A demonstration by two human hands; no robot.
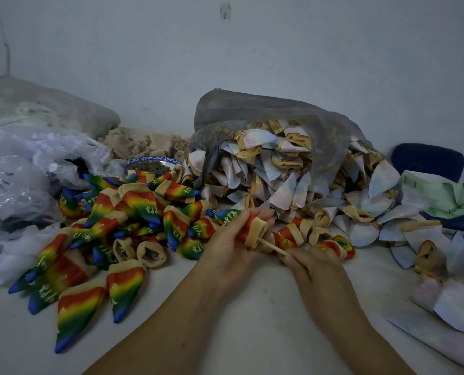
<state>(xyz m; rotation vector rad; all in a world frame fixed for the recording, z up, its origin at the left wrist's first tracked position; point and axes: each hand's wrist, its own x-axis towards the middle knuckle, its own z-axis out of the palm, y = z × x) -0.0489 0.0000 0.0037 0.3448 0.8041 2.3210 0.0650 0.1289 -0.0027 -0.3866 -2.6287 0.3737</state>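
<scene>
The left hand, at the centre of the frame, curls its fingers round a rainbow cone and holds it above the counter with the tan open end turned towards the right hand. The right hand pinches a thin stick between thumb and fingertips. The stick's far end reaches into the cone's mouth. The two hands are close together but do not touch.

Just behind the right hand lie a few more rolled cones, rainbow with tan rims. To the left of the hands the rainbow pile spreads across the counter down towards the lower left. Many of its pieces are printed with white letters.

Above the hands a grey bag lies open, and a pale pile of bluish-pink cones spills from it to the right edge of the frame. A clear bag fills the left edge. A blue-rimmed plate stands between it and the grey bag. A dark blue chair shows at the right, behind the pale pile. A plain wall fills the top.
</scene>
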